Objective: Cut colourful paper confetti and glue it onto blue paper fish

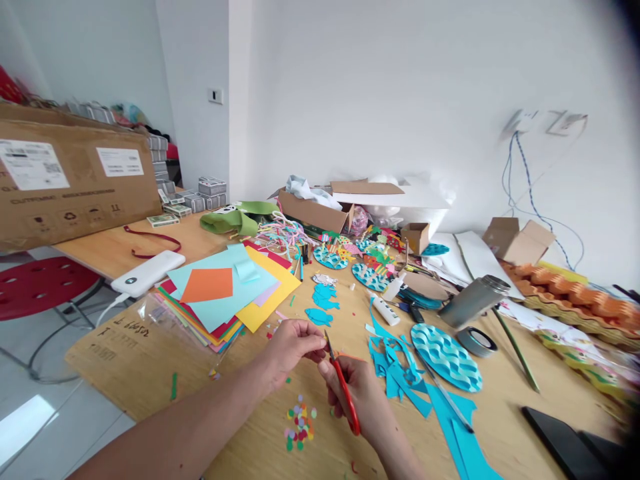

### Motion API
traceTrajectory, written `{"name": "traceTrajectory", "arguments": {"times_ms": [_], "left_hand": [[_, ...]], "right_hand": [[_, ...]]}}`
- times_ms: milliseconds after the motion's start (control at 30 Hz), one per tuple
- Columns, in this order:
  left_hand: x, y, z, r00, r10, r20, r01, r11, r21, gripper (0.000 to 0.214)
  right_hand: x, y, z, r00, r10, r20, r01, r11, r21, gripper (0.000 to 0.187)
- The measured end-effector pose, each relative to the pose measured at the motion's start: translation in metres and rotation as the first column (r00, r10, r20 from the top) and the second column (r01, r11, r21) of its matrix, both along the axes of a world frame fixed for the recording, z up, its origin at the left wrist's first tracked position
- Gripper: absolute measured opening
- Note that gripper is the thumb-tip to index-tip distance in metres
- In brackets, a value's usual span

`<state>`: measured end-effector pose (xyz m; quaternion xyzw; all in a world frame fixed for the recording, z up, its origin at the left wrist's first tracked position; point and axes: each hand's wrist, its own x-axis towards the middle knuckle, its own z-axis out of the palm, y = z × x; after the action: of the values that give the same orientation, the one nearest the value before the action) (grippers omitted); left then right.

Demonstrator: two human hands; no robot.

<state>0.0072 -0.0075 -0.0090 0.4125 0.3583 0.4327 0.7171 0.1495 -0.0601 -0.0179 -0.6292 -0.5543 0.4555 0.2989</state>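
In my right hand [363, 393] is a pair of red-handled scissors [345, 390], its blades pointing up and away from me. My left hand [293, 350] is pinched just left of the scissor tips; whatever lies between its fingertips is too small to make out. Just beyond my hands lie blue paper fish [319, 317]. A small heap of coloured paper dots [300, 423] rests on the table below them. Blue paper scraps [393, 367] spread to the right, beside an oval piece with blue waves [447, 357].
Coloured paper sheets [207, 285] and a white power bank [149, 273] lie on the left. To the right stand a metal flask [475, 300], a tape roll [477, 342] and egg trays [575, 293]; a black phone [563, 440] lies nearer. Open cardboard boxes [315, 210] line the wall.
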Motion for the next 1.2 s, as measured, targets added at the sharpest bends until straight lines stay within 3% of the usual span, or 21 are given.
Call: {"name": "traceTrajectory", "arguments": {"times_ms": [1200], "left_hand": [[-0.0058, 0.004, 0.0023, 1.0, 0.008, -0.012, -0.008, 1.0, 0.015, 0.019]], "right_hand": [[-0.0004, -0.0005, 0.0046, 0.999, 0.031, 0.041, -0.029, 0.999, -0.031, 0.055]]}}
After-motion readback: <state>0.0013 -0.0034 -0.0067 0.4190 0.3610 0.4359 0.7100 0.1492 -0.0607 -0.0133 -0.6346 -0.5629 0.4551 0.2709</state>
